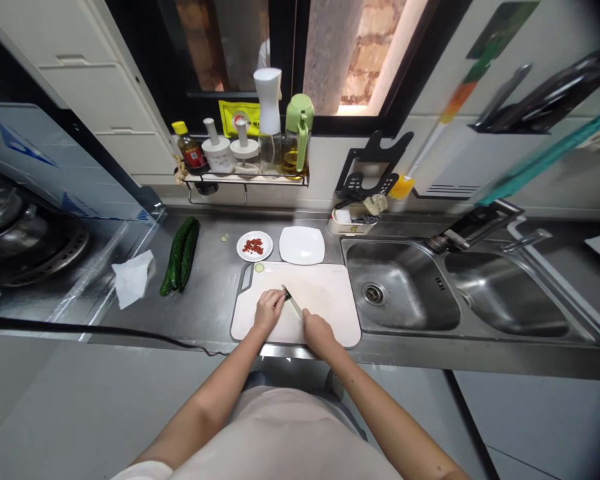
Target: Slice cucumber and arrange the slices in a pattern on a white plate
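In the head view, my right hand is wrapped round the handle of a knife, its narrow blade slanting up to the left. My left hand is closed on a small dark green cucumber piece, mostly hidden by fingers and blade. Under both hands lies a white cutting board. One pale cucumber slice rests near its upper left corner. Behind the board stand a small white plate holding chopped red bits and a white square plate. Two whole cucumbers lie to the left.
A double steel sink adjoins the board on the right. White paper and a stove with a pot are at left. Above the counter, a wall rack carries bottles and jars. A dark cable crosses the counter's front edge.
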A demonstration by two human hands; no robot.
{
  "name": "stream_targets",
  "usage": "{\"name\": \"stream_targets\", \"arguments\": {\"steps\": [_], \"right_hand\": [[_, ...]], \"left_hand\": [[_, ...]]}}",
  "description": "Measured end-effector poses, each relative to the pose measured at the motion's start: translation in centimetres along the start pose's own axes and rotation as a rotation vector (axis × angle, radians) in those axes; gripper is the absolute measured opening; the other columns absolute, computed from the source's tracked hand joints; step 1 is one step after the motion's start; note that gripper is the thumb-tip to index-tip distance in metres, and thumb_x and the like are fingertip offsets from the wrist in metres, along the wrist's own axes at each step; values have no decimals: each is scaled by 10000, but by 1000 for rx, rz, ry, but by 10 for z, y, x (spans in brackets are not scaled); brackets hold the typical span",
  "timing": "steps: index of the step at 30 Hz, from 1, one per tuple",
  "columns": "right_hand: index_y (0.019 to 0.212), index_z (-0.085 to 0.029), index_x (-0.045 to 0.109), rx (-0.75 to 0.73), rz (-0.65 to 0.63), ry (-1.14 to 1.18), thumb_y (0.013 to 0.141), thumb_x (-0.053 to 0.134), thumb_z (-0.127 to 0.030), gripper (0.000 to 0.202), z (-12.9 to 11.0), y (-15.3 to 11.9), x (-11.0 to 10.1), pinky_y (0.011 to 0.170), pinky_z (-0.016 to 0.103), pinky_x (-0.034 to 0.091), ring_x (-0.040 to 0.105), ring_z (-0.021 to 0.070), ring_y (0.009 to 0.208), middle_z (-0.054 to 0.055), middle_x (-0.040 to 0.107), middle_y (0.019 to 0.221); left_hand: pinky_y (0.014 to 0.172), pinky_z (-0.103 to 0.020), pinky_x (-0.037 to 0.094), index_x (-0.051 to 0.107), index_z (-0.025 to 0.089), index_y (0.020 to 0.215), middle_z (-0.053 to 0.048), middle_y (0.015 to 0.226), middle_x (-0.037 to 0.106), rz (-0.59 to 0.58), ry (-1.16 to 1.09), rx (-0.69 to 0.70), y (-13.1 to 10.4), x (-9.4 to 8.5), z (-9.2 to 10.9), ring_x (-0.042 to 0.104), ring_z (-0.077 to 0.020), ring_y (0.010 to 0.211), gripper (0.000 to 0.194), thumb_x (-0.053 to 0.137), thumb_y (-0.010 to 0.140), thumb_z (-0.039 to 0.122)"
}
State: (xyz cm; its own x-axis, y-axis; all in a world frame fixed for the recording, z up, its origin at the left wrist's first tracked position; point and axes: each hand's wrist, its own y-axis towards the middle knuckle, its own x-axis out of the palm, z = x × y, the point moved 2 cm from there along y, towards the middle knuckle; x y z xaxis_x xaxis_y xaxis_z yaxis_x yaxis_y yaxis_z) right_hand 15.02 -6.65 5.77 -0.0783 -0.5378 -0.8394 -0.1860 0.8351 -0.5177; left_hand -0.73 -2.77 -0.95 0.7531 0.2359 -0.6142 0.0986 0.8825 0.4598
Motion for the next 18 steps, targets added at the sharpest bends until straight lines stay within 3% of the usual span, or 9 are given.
{"name": "stream_targets", "arguments": {"steps": [18], "right_hand": [[1146,-131,465,-58,61,69,850,357,-41,327,-20,38,-19,738,271,428,631,211,963,142,662,993]], "left_hand": [[842,-338,485,663,188,967,-65,937,677,0,-15,-22,1,1,-3,606,-172,914,191,486,913,237]]}}
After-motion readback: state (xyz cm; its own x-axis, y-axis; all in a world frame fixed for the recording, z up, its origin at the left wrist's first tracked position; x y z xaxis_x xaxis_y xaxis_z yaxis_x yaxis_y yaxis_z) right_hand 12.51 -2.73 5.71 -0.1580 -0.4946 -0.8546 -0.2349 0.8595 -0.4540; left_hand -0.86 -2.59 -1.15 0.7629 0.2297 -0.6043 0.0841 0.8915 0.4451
